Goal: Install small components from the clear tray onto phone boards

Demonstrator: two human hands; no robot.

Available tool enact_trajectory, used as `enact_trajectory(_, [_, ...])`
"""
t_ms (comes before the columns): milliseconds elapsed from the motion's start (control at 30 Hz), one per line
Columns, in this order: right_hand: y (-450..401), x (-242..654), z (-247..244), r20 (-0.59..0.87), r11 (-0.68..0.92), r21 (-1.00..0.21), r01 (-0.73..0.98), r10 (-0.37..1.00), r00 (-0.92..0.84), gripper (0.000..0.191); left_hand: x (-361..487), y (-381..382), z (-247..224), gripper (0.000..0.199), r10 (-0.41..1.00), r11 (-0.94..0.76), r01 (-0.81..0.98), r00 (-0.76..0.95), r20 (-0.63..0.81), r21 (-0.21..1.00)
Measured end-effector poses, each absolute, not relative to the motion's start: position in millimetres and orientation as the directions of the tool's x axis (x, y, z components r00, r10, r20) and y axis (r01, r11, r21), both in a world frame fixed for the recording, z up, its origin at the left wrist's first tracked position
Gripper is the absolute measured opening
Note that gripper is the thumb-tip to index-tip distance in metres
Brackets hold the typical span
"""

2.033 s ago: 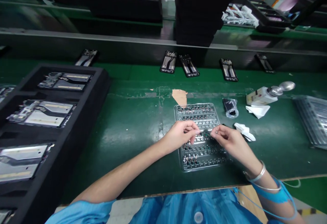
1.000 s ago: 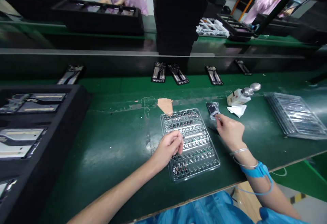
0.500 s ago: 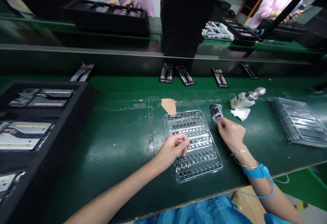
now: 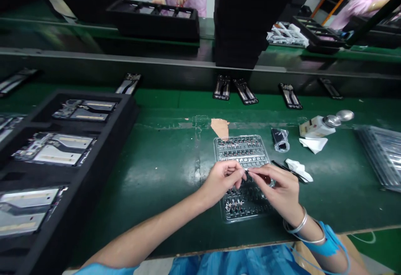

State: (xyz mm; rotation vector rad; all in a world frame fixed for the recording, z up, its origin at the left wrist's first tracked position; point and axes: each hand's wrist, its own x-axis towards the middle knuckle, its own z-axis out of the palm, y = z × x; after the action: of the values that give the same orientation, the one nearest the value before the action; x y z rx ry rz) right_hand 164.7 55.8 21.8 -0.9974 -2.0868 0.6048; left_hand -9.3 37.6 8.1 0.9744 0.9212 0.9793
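My left hand [image 4: 226,179] and my right hand [image 4: 279,186] meet fingertip to fingertip above a clear plastic tray [image 4: 239,215]. Between the pinched fingers is a tiny dark part [image 4: 246,171], too small to name; both hands appear to grip it. Rows of small components [image 4: 238,153] sit in the tray's pockets, the middle rows partly hidden by my hands. Just right of my right hand lie black tweezers [image 4: 286,167] and a crumpled white wipe [image 4: 299,169]. Farther back is a small black piece in a clear plastic bag [image 4: 280,139].
A black foam box [image 4: 103,149] with phone frames stands at left. Several phone frames [image 4: 223,87] lie along the back ledge. At right are a pump bottle [image 4: 319,125], a folded white cloth [image 4: 313,144] and stacked clear trays [image 4: 382,158]. Co-workers in pink work beyond.
My right hand has moved left from beside the plastic bag to meet my left hand over the tray. The view has shifted left, and the tweezers and crumpled wipe are uncovered.
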Motion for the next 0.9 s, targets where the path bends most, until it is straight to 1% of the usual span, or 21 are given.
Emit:
enact_trajectory(100, [56.7, 165.0, 20.3, 0.456, 0.656, -0.605, 0.452, 0.75, -0.479, 0.022, -10.5, 38.4, 10.6, 0.022, 0.942, 0.242, -0.243, 0.29, -0.168, 0.939])
enact_trajectory(200, [56.4, 162.8, 22.1, 0.492, 0.695, -0.581, 0.423, 0.714, -0.498, 0.028, -11.7, 38.9, 11.8, 0.022, 0.943, 0.237, -0.261, 0.293, -0.157, 0.936])
enact_trajectory(467, [56.1, 160.2, 22.3, 0.541, 0.735, -0.543, 0.406, 0.676, -0.501, 0.032, -12.1, 40.1, 9.0, 0.022, 0.935, 0.285, -0.317, 0.3, -0.189, 0.905])
enact_trajectory(667, [58.9, 161.1, 20.8, 0.606, 0.823, -0.386, 0.416, 0.566, -0.558, 0.037, -13.8, 40.5, 6.4, 0.022, 0.936, 0.295, -0.349, 0.295, -0.194, 0.89])
enact_trajectory(733, [61.9, 160.8, 21.7, 0.581, 0.818, -0.387, 0.425, 0.574, -0.577, 0.037, -15.3, 42.0, 6.9, 0.022, 0.943, 0.277, -0.342, 0.275, -0.186, 0.898])
enact_trajectory(833, [67.7, 158.5, 25.9, 0.516, 0.796, -0.432, 0.423, 0.603, -0.608, 0.037, -18.7, 45.4, 9.4, 0.024, 0.952, 0.257, -0.332, 0.248, -0.179, 0.908])
enact_trajectory(900, [71.3, 155.9, 29.6, 0.503, 0.793, -0.443, 0.418, 0.606, -0.616, 0.037, -21.6, 47.5, 12.3, 0.024, 0.956, 0.249, -0.332, 0.235, -0.176, 0.91])
